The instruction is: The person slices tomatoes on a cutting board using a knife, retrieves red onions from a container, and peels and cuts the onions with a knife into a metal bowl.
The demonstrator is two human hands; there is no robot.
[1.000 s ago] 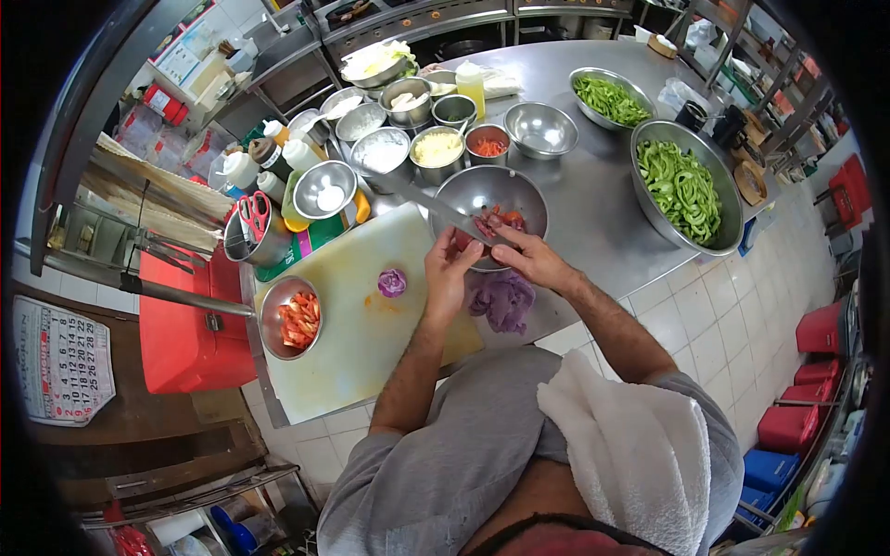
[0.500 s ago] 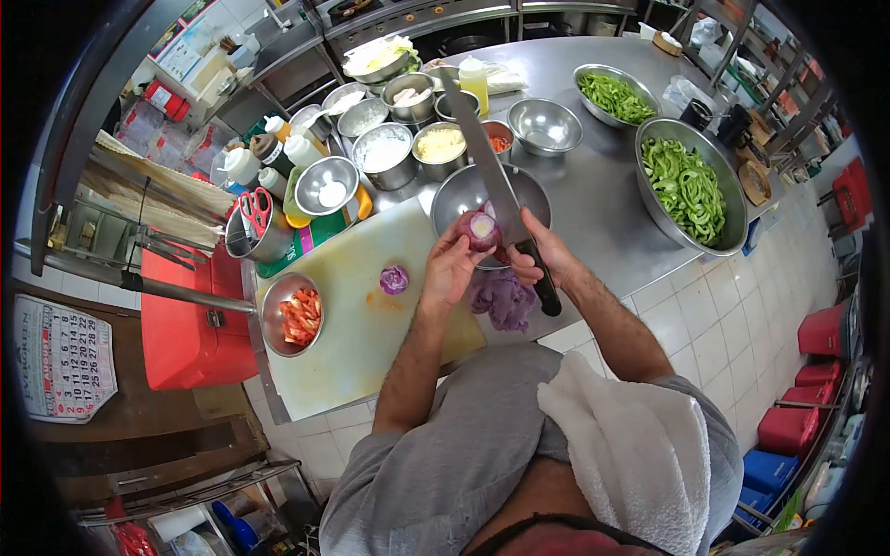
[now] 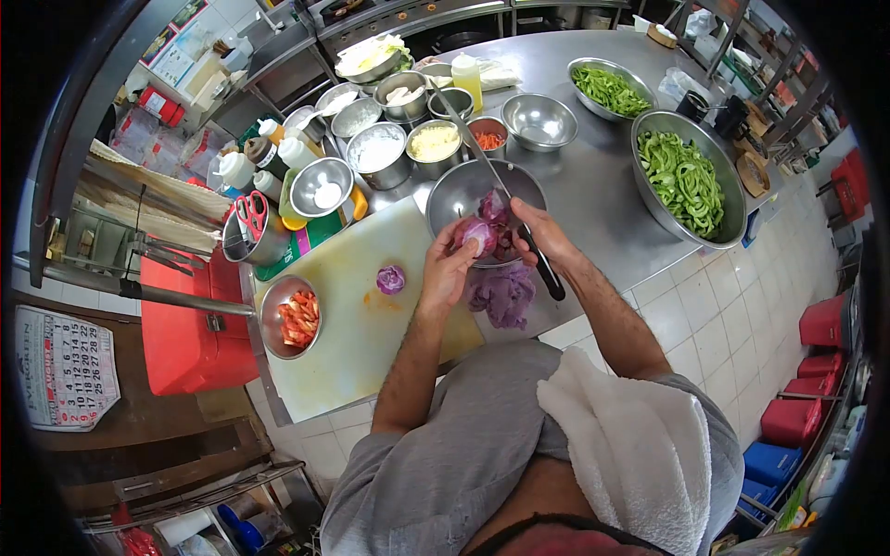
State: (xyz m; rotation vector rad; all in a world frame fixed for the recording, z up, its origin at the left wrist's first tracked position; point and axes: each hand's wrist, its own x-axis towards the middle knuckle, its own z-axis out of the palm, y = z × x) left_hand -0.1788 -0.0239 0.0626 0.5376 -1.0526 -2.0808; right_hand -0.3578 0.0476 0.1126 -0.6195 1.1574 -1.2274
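Observation:
My left hand point(image 3: 451, 264) is closed around a red onion point(image 3: 476, 237), held over the near side of a steel bowl point(image 3: 440, 199). Dark purple onion skin point(image 3: 493, 206) shows just beyond it, between the onion and the knife. My right hand point(image 3: 545, 239) grips a large kitchen knife point(image 3: 489, 165) by its black handle, the blade pointing up and away to the left. Below the bowl lies a crumpled purple bag or cloth point(image 3: 503, 296); I cannot tell which. On the cutting board point(image 3: 348, 338) sits another purple onion piece point(image 3: 390, 279).
A bowl of cut tomatoes point(image 3: 299, 318) stands at the board's left edge. Steel pots of ingredients point(image 3: 380, 153) and squeeze bottles point(image 3: 239, 170) crowd the back left. Bowls of sliced green peppers point(image 3: 686, 185) stand right, near an empty steel bowl point(image 3: 540, 122).
The knife blade has turned edge-on and dropped lower. The onion has been turned in my left hand, and loose purple skin now shows beside it over the bowl.

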